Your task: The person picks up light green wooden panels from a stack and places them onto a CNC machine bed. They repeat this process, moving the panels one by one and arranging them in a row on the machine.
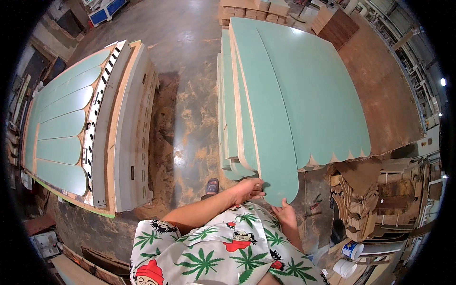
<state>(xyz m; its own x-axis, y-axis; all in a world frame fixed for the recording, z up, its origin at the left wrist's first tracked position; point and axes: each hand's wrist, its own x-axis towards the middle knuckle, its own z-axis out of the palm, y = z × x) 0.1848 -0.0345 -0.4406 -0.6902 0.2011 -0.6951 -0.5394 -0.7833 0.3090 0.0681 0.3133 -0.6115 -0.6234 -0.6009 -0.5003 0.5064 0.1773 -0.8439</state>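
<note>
Pale green sheets make up the pile (327, 90) on the right, with scalloped near ends. Left of it, across the floor, white-sided table (132, 128), rounded green strips (61, 123) laid side by side on top. Main piece: one long green panel (273, 137) on the left side of the pile, rounded near end jutting out toward the person. From where I stand, step in hand looks like handling that panel by its near end. Right hand (286, 214): closed on the rounded end, thumb at the rim, other fingers mostly hidden. Left hand (248, 190): half-curled at the panel's left edge, fingertips against it; can't tell if it's really gripping. Next move, I'd judge, calls for both hands working level, since the far end is out of reach. Smallest: pliers (315, 205) on the floor, near right.
</note>
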